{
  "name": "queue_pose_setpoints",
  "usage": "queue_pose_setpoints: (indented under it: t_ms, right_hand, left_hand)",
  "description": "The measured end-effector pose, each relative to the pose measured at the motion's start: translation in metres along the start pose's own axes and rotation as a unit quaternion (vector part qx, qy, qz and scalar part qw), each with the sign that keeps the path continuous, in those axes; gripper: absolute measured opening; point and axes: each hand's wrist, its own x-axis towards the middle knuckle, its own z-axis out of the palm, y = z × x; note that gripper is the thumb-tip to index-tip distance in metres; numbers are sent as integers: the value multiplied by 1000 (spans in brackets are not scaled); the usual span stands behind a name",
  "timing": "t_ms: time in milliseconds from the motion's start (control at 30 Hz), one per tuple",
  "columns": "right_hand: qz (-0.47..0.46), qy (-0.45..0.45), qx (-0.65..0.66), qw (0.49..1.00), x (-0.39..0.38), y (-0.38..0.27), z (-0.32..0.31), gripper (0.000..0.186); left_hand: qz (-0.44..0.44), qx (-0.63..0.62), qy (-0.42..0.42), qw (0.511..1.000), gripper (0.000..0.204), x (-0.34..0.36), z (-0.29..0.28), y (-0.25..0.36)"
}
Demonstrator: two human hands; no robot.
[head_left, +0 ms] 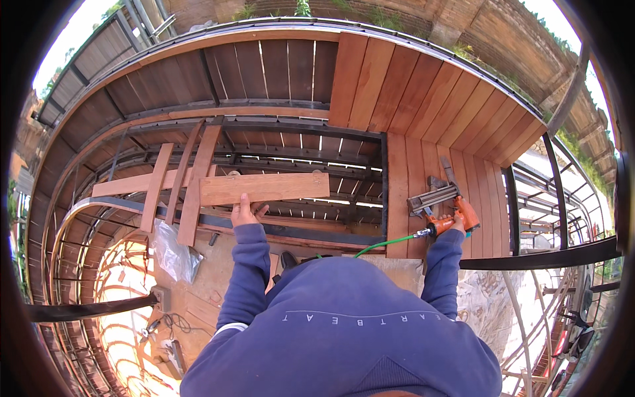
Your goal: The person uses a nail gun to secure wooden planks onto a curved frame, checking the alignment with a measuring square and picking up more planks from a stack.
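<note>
My left hand (247, 212) grips a short reddish wooden board (264, 188) by its near edge, thumb on top and fingers beneath. The board lies level over the open black metal frame (297, 231). On the right, my right hand (458, 221) is wrapped round the handle of an orange nail gun (468, 213). The nail gun, with a grey magazine, rests on or just over the fitted wooden slats (401, 192); I cannot tell which. A green air hose (387, 243) runs from its handle toward my waist.
Several loose boards (200, 178) lie across the frame at left. A clear plastic bag (175, 255) hangs below them. Power tools with a cord (173, 354) lie on the floor at lower left. Slatted backrest boards (423, 86) rise at the far side. A black bar (542, 256) stretches to the right.
</note>
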Motion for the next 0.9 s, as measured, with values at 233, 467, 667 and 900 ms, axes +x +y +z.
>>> queue_pose_setpoints:
  t_ms: [233, 467, 667, 900]
  right_hand:
    - [-150, -35, -59, 986, -58, 32, 36, 20]
    - [-86, -85, -6, 993, -42, 85, 116, 22]
    - [-42, -117, -13, 992, -36, 105, 149, 24]
    - [-38, -158, -53, 985, -6, 103, 148, 24]
  left_hand:
    - [9, -31, 36, 999, 44, 8, -1, 24]
    - [77, 18, 23, 997, 60, 13, -2, 48]
    - [125, 60, 22, 990, 62, -8, -28, 75]
    - [143, 67, 54, 986, 52, -33, -33, 82]
